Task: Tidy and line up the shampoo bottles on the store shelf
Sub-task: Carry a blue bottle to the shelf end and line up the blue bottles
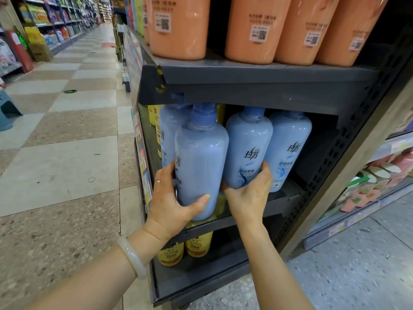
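Observation:
Several pale blue shampoo bottles with blue pump caps stand on the middle shelf point(281, 198) of a dark metal rack. My left hand point(172, 202) grips the front blue bottle point(201, 166) near its base, thumb across the front; its label faces left. My right hand point(250, 195) wraps around the bottom of the second blue bottle point(248, 148), whose label faces me. A third blue bottle point(288, 144) stands to its right, and another blue bottle point(168, 128) is behind the front one at the left.
Orange bottles point(178, 27) line the top shelf point(268, 74). Yellow bottles point(196, 245) sit on the lower shelf and behind the blue ones. The aisle floor stretches left, with a blue stool point(9, 110) and more shelving. Another display point(380, 182) stands at the right.

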The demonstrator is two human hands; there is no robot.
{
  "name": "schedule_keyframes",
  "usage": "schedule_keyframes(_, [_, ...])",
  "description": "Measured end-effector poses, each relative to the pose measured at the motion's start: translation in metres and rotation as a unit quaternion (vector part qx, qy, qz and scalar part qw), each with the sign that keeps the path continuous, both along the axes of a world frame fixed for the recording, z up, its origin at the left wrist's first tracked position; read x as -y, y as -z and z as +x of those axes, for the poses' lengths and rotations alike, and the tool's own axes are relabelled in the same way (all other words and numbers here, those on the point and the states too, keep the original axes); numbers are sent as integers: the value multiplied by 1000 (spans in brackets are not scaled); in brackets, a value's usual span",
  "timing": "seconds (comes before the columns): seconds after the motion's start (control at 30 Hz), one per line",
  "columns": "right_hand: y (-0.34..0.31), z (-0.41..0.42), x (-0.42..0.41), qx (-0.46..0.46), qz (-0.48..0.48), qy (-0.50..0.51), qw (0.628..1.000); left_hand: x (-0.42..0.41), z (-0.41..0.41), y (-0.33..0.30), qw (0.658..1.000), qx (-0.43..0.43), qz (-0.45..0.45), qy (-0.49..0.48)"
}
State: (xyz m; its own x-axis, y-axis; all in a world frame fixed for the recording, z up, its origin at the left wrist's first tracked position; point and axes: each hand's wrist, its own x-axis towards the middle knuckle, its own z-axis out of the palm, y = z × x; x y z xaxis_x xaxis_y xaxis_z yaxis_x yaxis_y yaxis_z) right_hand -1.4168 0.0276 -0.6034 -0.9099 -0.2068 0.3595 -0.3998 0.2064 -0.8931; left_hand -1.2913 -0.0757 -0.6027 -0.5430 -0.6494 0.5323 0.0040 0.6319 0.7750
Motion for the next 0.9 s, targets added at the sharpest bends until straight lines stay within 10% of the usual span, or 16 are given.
schedule_keyframes(0.3, [-1,-18,-34,39,16,-164,986,-7,0,3,999,3,46,-14])
schedule_keyframes(0.9, [3,-9,-24,1,30,-93,995,-15,0,-2,999,27,26,-38])
